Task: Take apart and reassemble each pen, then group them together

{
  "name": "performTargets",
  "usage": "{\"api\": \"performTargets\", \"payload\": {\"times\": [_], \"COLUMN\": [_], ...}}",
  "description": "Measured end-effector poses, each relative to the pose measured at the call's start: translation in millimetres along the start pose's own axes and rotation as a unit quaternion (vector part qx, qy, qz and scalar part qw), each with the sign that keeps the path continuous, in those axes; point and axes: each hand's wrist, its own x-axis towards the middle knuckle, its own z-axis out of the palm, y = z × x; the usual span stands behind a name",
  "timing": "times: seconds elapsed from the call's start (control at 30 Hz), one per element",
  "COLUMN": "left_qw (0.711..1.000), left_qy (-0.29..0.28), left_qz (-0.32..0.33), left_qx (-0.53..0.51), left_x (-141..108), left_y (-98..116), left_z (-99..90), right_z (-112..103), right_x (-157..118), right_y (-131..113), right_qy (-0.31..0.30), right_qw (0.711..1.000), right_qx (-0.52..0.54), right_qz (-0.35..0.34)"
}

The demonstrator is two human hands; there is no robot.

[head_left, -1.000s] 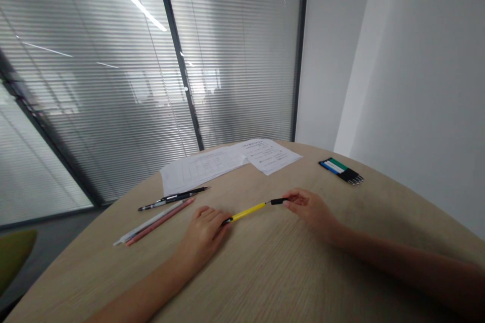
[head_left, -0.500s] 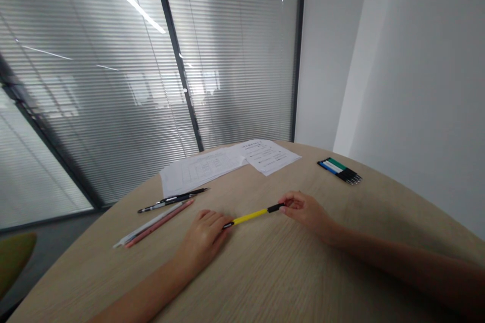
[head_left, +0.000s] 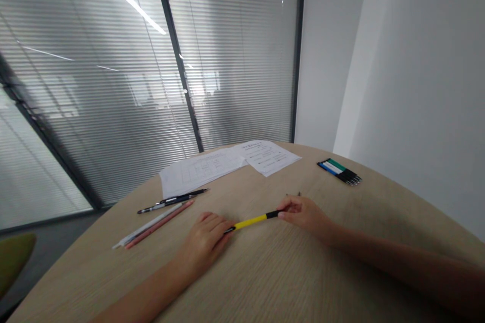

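Observation:
A yellow pen with black ends stretches level between my two hands, low over the table. My left hand is closed, palm down, round its black left end. The fingertips of my right hand pinch the black grip section at the other end, hiding the tip. Just behind my right fingers, small dark bits of something show; their kind cannot be made out.
Left of my left hand lie pink and whitish pens, with dark pens behind them. Printed papers cover the table's back edge. Several pens or pen-like sticks in blue, white and green lie side by side at the right.
My right hand has shifted slightly toward me and left, its fingers now farther along the pen's grip. More of the small dark bits shows behind the fingers. The left hand has barely moved.

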Motion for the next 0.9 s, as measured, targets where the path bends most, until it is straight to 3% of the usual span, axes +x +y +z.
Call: {"api": "performTargets", "payload": {"times": [0.13, 0.33, 0.47, 0.57, 0.63, 0.73, 0.83, 0.9], "left_qw": [0.999, 0.998, 0.998, 0.998, 0.997, 0.997, 0.997, 0.998], "left_qy": [-0.009, -0.012, -0.034, -0.042, -0.039, -0.029, -0.029, -0.032], "left_qz": [0.028, 0.058, 0.033, -0.01, -0.035, -0.061, -0.062, -0.057], "left_qx": [-0.014, -0.024, -0.035, -0.048, -0.051, -0.045, -0.032, -0.018], "left_x": [0.7, 7.7, 6.8, 5.7, 5.7, 6.0, 5.2, 4.1], "left_y": [4.9, 23.0, 24.2, 19.8, 16.7, 12.3, 6.7, 2.8], "left_z": [0.5, -6.3, -6.4, -5.0, -4.9, -5.4, -4.5, -3.2], "right_z": [1.7, 4.4, 5.9, 2.7, -3.8, -17.4, -27.5, -29.9], "right_x": [-5.1, -15.0, -18.3, -14.8, -9.1, 0.9, 7.4, 9.1], "right_y": [-3.6, -12.8, -17.6, -15.2, -10.1, -0.4, 7.1, 10.0], "right_qy": [-0.038, -0.072, -0.063, -0.007, 0.067, 0.145, 0.141, 0.133], "right_qw": [0.996, 0.975, 0.964, 0.955, 0.93, 0.85, 0.792, 0.78], "right_qx": [-0.072, -0.154, -0.185, -0.223, -0.289, -0.439, -0.55, -0.578], "right_qz": [-0.024, -0.14, -0.18, -0.195, -0.218, -0.252, -0.224, -0.202]}}
